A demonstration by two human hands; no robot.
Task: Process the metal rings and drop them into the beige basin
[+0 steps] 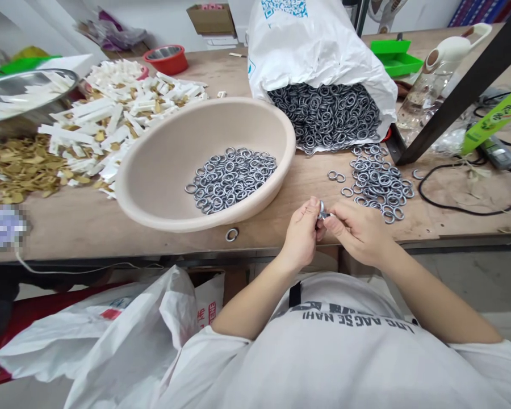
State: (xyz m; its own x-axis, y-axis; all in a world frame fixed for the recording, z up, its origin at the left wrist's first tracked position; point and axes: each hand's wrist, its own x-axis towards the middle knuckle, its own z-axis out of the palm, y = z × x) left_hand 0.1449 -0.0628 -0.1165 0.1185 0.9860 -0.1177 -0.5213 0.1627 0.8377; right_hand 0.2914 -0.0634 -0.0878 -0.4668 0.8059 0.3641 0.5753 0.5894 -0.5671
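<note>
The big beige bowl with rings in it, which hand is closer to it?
Left. The left hand is near the right end of the bowl, apart from it; the right hand is farther right.

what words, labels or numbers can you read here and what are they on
"NAHI", upside down: shirt; its other lettering is unclear.
"ENER", sideways in red: low white bag; the rest is unclear.
Unreadable: characters on the green strip; blue print on the upright-printed white sack; pixelated round object.

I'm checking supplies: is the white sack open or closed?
Open: the white sack gapes at its near end, where many dark metal rings show inside.
</note>
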